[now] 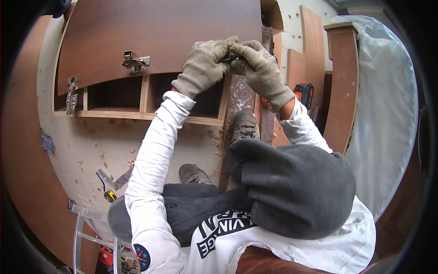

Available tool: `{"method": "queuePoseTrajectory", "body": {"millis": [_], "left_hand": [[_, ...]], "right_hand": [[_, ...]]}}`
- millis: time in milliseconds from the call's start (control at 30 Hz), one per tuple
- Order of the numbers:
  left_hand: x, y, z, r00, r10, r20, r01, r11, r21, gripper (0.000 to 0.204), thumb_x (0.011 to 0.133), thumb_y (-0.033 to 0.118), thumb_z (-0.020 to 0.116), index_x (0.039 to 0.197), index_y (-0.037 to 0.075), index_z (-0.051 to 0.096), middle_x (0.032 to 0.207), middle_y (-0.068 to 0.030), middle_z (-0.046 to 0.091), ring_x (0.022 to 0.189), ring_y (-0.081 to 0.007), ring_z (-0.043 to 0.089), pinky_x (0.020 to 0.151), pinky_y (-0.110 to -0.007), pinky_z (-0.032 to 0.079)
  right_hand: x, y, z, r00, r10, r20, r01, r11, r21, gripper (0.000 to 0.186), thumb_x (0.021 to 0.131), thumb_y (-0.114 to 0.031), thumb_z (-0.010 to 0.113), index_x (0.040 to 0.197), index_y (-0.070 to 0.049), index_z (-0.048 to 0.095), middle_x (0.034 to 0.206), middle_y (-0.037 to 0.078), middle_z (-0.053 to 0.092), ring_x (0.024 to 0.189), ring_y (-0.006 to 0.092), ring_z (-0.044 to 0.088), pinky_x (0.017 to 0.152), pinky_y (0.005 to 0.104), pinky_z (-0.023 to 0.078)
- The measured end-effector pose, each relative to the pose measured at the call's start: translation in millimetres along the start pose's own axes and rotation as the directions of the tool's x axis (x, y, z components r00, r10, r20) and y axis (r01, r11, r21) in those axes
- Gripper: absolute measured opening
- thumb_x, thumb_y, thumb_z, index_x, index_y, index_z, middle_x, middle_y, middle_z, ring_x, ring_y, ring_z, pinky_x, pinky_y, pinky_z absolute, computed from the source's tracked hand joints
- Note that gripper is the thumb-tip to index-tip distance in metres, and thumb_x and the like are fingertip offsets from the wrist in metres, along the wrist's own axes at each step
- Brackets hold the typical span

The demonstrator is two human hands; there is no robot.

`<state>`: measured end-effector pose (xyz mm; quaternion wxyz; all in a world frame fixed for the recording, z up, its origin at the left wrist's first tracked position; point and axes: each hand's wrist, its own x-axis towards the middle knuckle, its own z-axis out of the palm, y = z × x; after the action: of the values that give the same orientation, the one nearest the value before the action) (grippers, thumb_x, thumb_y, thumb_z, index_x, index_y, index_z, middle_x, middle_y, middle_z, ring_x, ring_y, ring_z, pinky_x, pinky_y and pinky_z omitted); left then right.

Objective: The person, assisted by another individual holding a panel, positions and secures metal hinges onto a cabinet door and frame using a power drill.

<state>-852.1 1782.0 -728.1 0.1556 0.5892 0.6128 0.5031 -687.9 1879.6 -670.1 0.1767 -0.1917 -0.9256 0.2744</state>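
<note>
Both of my hands wear dusty beige knit gloves and meet over the right end of a brown wood panel. My left hand (207, 61) is closed, its fingers around a small dark metal piece (230, 58). From the other side my right hand (260, 66) pinches the same piece; the gloves cover most of it, so its kind is unclear. The brown panel (182, 27) lies over an open wooden cabinet frame (145, 93) with several compartments. A metal cabinet hinge (136, 62) sits at the panel's near edge, and another hinge (71, 93) is at its left corner.
A red-and-black cordless tool (304, 92) lies right of my right wrist. Plastic sheeting (388, 105) drapes beside a wooden cabinet (340, 86). On the shaving-strewn floor are a metal square (119, 179) and a yellow tape measure (110, 196). An aluminium ladder (78, 237) stands lower left.
</note>
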Motion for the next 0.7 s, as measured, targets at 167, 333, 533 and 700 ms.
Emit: {"method": "queuePoseTrajectory", "body": {"millis": [167, 333, 533, 700], "left_hand": [[2.3, 7.0, -2.1, 0.993, -0.084, 0.085, 0.07, 0.985, 0.155, 0.033, 0.075, 0.02, 0.083, 0.102, 0.007, 0.071, 0.096, -0.0127, 0.073, 0.095, -0.0319, 0.069, 0.092, -0.044, 0.052], [5.3, 9.1, 0.5, 0.99, -0.11, 0.093, 0.095, 0.985, 0.146, 0.031, 0.074, 0.015, 0.082, 0.103, 0.007, 0.072, 0.095, -0.0114, 0.073, 0.095, -0.0304, 0.068, 0.092, -0.043, 0.051], [6.5, 7.7, -6.5, 0.985, -0.132, 0.107, 0.12, 0.987, 0.111, 0.037, 0.073, 0.008, 0.084, 0.109, 0.006, 0.075, 0.096, -0.0112, 0.074, 0.093, -0.0283, 0.07, 0.084, -0.039, 0.056], [13.5, 15.0, -4.4, 0.969, -0.196, 0.151, 0.18, 0.977, 0.114, 0.039, 0.075, 0.018, 0.086, 0.111, 0.009, 0.074, 0.1, -0.0091, 0.073, 0.098, -0.0277, 0.069, 0.088, -0.04, 0.054]], "right_hand": [[-4.4, -2.2, -0.3, 0.998, -0.021, -0.059, 0.023, 0.999, 0.034, 0.035, 0.09, -0.002, 0.073, 0.125, -0.003, 0.069, 0.113, 0.015, 0.07, 0.1, 0.0307, 0.072, 0.084, 0.037, 0.059], [-9.7, 1.9, 10.5, 0.992, 0.034, -0.124, -0.028, 0.998, 0.049, 0.036, 0.089, -0.007, 0.073, 0.124, -0.003, 0.067, 0.11, 0.016, 0.069, 0.099, 0.0341, 0.07, 0.085, 0.0413, 0.058], [-0.1, -13.0, -10.0, 1.0, 0.019, 0.023, -0.016, 0.989, -0.147, 0.037, 0.09, -0.01, 0.075, 0.125, -0.003, 0.067, 0.118, 0.017, 0.066, 0.103, 0.0332, 0.07, 0.088, 0.0403, 0.058], [6.0, 3.6, -23.1, 0.991, -0.027, 0.13, 0.057, 0.972, -0.229, 0.044, 0.09, -0.027, 0.079, 0.125, -0.004, 0.065, 0.124, 0.018, 0.061, 0.106, 0.0353, 0.069, 0.091, 0.0424, 0.057]]}}
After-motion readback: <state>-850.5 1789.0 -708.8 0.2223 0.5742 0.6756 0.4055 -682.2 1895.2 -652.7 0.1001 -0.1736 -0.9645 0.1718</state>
